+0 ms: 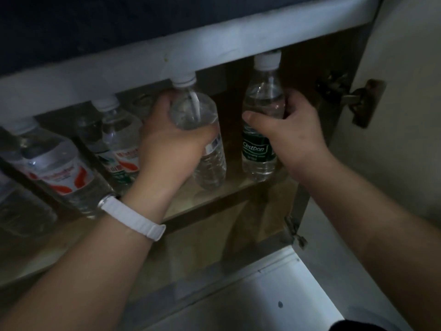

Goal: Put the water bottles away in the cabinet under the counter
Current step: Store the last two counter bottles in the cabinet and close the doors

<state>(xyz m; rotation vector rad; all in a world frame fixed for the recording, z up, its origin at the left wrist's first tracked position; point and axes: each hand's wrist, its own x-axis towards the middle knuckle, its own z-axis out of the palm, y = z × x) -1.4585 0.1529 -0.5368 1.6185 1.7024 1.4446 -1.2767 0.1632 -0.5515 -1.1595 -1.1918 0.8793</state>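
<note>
Inside the open cabinet, my left hand (167, 142) grips a clear water bottle (210, 168) with a white cap and a barcode label, tilted slightly over the wooden shelf (214, 194). My right hand (286, 130) grips a green-labelled bottle (259, 161) around its upper body; it stands upright at the right end of the shelf. Two red-and-white labelled bottles (55, 168) (121, 149) stand further left on the same shelf. A white band sits on my left wrist.
The pale counter edge (191, 56) runs just above the bottle caps. The cabinet door (405, 103) hangs open at the right on a metal hinge (353, 99). A lower compartment (214, 247) is dim, and the light floor (274, 295) lies below.
</note>
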